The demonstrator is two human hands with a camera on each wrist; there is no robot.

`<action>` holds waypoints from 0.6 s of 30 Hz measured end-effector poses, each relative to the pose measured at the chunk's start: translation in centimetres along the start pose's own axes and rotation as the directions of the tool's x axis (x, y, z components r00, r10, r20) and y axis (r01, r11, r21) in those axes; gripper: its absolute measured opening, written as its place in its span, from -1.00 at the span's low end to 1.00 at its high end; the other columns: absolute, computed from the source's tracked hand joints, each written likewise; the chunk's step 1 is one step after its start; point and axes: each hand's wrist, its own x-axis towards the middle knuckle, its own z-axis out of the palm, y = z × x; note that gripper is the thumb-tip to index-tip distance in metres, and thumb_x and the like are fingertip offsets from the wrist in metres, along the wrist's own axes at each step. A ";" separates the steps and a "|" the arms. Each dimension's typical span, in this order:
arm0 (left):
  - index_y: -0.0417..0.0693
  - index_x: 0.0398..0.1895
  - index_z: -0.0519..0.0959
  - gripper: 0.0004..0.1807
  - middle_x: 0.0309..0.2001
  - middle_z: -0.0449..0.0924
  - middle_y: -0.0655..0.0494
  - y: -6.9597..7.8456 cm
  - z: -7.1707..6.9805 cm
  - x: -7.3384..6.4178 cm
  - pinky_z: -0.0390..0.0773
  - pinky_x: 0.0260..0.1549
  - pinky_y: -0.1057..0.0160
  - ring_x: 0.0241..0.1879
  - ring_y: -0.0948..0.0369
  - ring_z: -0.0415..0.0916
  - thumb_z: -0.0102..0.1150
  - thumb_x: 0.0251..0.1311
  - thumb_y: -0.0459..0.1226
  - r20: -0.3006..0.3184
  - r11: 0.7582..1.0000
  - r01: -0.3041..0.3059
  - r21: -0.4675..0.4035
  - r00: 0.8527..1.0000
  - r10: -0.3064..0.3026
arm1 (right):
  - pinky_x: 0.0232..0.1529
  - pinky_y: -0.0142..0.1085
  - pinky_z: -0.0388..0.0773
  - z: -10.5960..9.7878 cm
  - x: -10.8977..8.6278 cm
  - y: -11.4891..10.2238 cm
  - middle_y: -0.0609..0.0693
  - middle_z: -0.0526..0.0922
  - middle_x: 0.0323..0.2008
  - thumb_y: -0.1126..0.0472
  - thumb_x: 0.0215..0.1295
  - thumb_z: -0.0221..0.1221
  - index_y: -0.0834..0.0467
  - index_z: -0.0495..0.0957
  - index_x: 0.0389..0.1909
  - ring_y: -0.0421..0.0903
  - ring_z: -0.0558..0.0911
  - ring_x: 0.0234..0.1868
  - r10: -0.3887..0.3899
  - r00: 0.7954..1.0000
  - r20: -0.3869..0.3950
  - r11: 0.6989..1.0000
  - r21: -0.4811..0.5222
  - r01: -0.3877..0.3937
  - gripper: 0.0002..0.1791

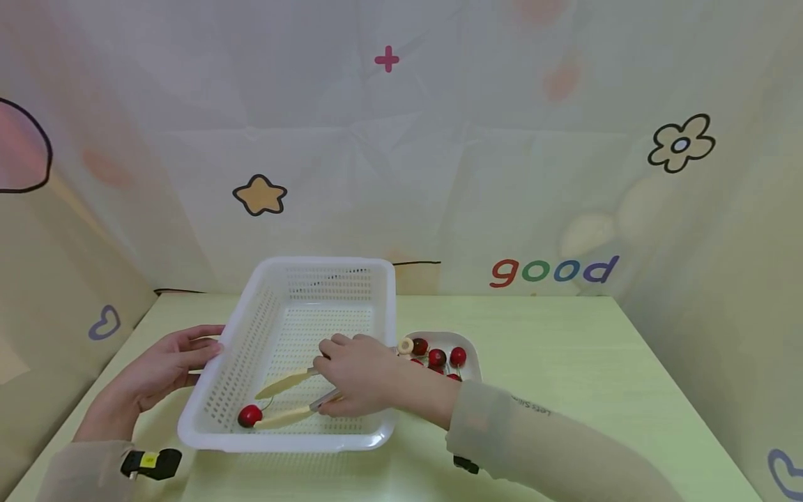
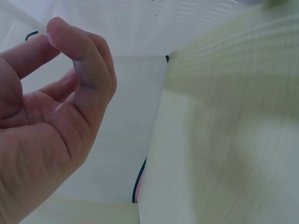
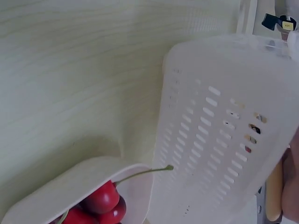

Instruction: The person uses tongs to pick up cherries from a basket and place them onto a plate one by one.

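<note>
My left hand (image 1: 169, 362) holds the left rim of a white perforated plastic basket (image 1: 288, 442); in the left wrist view the thumb and curled fingers (image 2: 86, 70) meet at its edge. Over the basket, my right hand (image 1: 364, 376) grips a pair of tongs (image 1: 285, 418) with metal arms and cream tips. The tips stand apart, pointing left and down into the basket's near left corner. One red cherry (image 1: 249, 416) with a green stem lies there, right at the nearer tip. The right wrist view shows mostly the basket's outer wall (image 3: 210, 140), with a tongs arm (image 3: 273, 193) at the edge.
To the basket's right, a small white dish (image 1: 473, 355) holds several red cherries (image 1: 437, 358), partly hidden behind the right forearm. Both stand on a pale wood-grain table (image 1: 552, 348). A printed cloth (image 1: 439, 174) hangs behind and along the sides.
</note>
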 end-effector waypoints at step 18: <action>-0.48 0.52 -0.05 -0.29 0.02 0.66 0.13 -0.2 -0.2 0.0 0.69 -0.07 0.02 -0.04 0.06 0.69 0.01 0.59 -0.25 0.029 1.000 -0.019 -0.008 0.999 0.019 | -0.37 -0.46 0.46 1.4 2.2 -1.9 -0.20 0.54 -0.09 -0.44 0.37 0.09 -0.04 0.60 0.16 -0.25 0.50 -0.11 0.030 0.994 0.102 1.000 0.006 -0.030 -0.36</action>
